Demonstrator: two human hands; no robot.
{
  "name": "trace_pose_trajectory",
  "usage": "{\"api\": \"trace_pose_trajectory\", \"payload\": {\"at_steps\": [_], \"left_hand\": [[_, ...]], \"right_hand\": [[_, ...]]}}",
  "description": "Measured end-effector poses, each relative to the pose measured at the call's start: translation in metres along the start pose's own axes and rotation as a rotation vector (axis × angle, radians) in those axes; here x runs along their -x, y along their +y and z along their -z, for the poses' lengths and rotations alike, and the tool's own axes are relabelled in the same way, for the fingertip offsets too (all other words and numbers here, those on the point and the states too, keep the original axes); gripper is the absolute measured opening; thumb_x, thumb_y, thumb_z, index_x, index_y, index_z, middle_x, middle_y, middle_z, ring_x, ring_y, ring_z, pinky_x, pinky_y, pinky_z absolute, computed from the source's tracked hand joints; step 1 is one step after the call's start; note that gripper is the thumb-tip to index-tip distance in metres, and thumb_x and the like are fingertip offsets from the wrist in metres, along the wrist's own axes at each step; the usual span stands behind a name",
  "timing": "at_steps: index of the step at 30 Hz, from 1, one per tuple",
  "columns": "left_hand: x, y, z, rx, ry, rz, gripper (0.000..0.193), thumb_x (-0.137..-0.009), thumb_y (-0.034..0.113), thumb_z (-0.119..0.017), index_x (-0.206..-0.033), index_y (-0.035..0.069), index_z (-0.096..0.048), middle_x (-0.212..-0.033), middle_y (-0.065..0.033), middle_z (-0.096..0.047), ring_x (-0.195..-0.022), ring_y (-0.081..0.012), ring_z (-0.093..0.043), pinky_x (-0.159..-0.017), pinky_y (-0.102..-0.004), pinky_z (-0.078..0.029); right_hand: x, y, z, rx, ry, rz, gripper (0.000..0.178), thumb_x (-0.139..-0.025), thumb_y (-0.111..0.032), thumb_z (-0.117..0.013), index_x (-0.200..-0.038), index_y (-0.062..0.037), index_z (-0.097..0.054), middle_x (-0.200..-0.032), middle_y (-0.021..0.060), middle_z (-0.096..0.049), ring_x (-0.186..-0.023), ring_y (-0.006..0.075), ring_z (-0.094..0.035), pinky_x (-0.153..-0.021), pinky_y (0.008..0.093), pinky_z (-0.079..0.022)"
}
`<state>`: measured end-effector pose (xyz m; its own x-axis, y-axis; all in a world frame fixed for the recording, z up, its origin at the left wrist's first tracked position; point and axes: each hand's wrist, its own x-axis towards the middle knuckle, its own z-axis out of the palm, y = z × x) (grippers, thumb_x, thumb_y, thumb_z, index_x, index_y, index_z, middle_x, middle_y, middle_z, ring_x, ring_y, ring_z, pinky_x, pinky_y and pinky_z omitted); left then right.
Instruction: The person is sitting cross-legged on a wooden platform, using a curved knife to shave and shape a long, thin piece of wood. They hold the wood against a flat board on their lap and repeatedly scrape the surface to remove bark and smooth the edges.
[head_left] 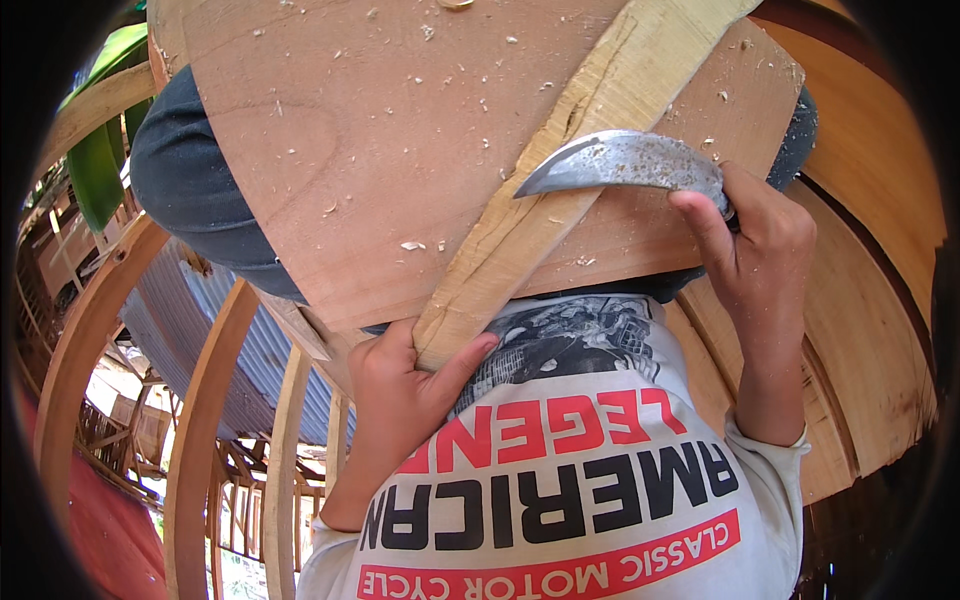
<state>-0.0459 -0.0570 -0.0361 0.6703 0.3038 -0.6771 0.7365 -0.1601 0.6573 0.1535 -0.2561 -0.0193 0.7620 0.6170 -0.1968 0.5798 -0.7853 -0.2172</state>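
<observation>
A long, pale strip of wood (560,170) with a rough, cracked face slants from my lap up to the top right. My left hand (415,370) is wrapped round its near end, close to my shirt. In my right hand (765,235) is a curved knife (630,163) with a broad, rust-specked blade. The blade lies across the strip near its middle, its tip pointing left; whether it touches the wood I cannot tell. The knife's handle is mostly hidden by my fingers. Beneath the strip, a wide plywood board (380,150) rests over my legs.
Small wood shavings (412,246) are scattered over the board. Upright wooden bars (205,430) stand at the left, with corrugated metal sheets (240,330) beyond them. Curved wooden planks (850,330) lie at the right. A green leaf (95,175) hangs at the upper left.
</observation>
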Motion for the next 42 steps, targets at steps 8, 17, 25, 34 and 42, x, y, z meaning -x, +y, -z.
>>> {"api": "trace_pose_trajectory", "payload": {"at_steps": [8, 17, 25, 34, 42], "left_hand": [[0.0, -0.007, 0.012, 0.016, -0.028, 0.03, 0.038, -0.074, 0.029, -0.082, -0.087, -0.004, -0.067, -0.067, -0.0175, -0.067, -0.057, -0.0257, -0.067, -0.053, -0.0317, -0.05], [-0.003, 0.007, -0.001, 0.091, -0.095, 0.068, 0.036, -0.074, 0.026, -0.081, -0.088, -0.005, -0.069, -0.069, -0.0167, -0.068, -0.06, -0.0252, -0.068, -0.055, -0.0311, -0.05], [-0.005, 0.008, 0.011, 0.055, -0.085, 0.085, 0.038, -0.075, 0.027, -0.081, -0.087, -0.006, -0.068, -0.068, -0.0183, -0.067, -0.06, -0.0262, -0.068, -0.055, -0.0318, -0.051], [-0.002, 0.005, 0.013, 0.063, -0.033, 0.041, 0.038, -0.075, 0.025, -0.081, -0.091, -0.007, -0.066, -0.073, -0.0193, -0.068, -0.064, -0.027, -0.069, -0.058, -0.0329, -0.052], [0.001, 0.006, 0.008, 0.021, -0.058, 0.094, 0.038, -0.075, 0.025, -0.081, -0.087, -0.008, -0.066, -0.069, -0.0181, -0.068, -0.063, -0.0245, -0.069, -0.056, -0.032, -0.051]], "right_hand": [[-0.051, 0.048, 0.012, 0.084, 0.181, -0.335, 0.051, -0.089, -0.049, -0.062, -0.072, -0.0009, -0.059, -0.054, 0.0128, -0.042, -0.048, 0.0225, -0.04, -0.048, 0.0332, -0.036], [0.003, 0.017, 0.003, -0.152, -0.053, 0.007, 0.043, -0.084, -0.039, -0.07, -0.067, -0.0023, -0.054, -0.053, 0.0127, -0.045, -0.044, 0.0265, -0.046, -0.043, 0.0317, -0.036], [-0.014, 0.008, -0.007, -0.032, 0.028, 0.049, 0.049, -0.078, -0.047, -0.071, -0.064, -0.0036, -0.054, -0.051, 0.0138, -0.048, -0.045, 0.0305, -0.05, -0.043, 0.0348, -0.039], [-0.046, 0.116, 0.03, -0.108, 0.227, -0.564, 0.055, -0.094, -0.049, -0.055, -0.068, -0.001, -0.049, -0.058, -0.0019, -0.034, -0.055, 0.0095, -0.033, -0.048, 0.0287, -0.027], [-0.013, 0.011, -0.01, -0.077, 0.041, -0.025, 0.054, -0.075, -0.054, -0.071, -0.063, -0.0041, -0.055, -0.05, 0.0134, -0.047, -0.043, 0.0282, -0.049, -0.043, 0.033, -0.039]]}}
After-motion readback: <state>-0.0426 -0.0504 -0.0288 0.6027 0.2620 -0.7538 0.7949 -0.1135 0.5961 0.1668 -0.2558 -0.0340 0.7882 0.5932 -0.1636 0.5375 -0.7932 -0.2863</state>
